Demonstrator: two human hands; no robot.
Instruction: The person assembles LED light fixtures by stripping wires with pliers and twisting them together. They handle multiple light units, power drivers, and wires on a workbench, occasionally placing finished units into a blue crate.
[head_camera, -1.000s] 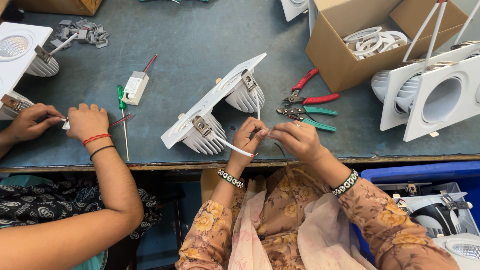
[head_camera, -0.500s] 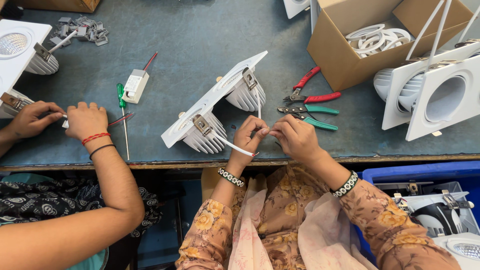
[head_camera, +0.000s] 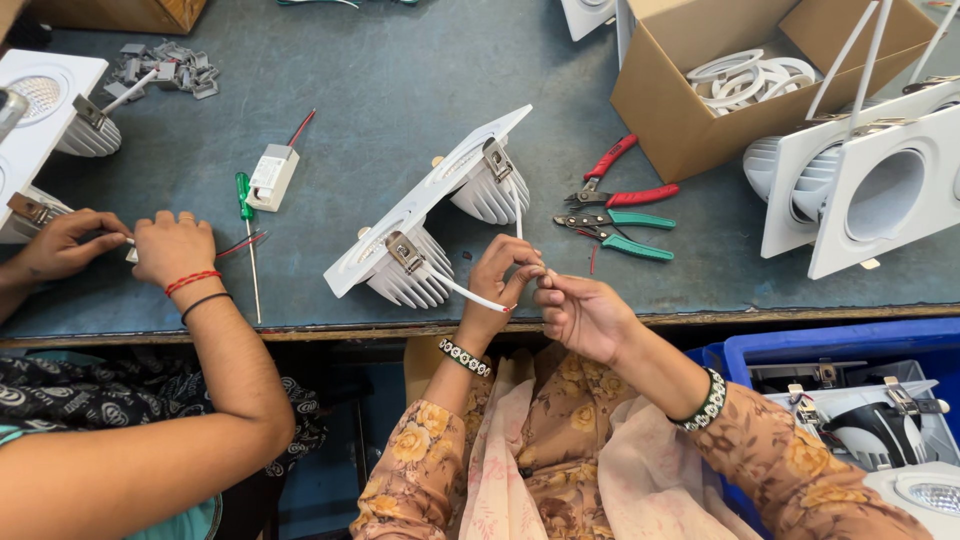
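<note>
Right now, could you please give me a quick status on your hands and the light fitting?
Left hand and right hand pinching white wire. Twin light fitting tilted on table. Pliers lie beside.

One head camera, looking steeply down at your bench.

You see the scene from above your own chest: your sleeves rise from the bottom edge, and your left hand (head_camera: 497, 283) and right hand (head_camera: 580, 315) meet just below centre, close to the lens. The view faces forward across the table (head_camera: 400, 90), whose far side reaches the top edge. A co-worker's arm (head_camera: 215, 370) enters at lower left, a box (head_camera: 690, 130) sits upper right, a blue crate (head_camera: 850, 345) lower right. No second view overlaps it.
</note>
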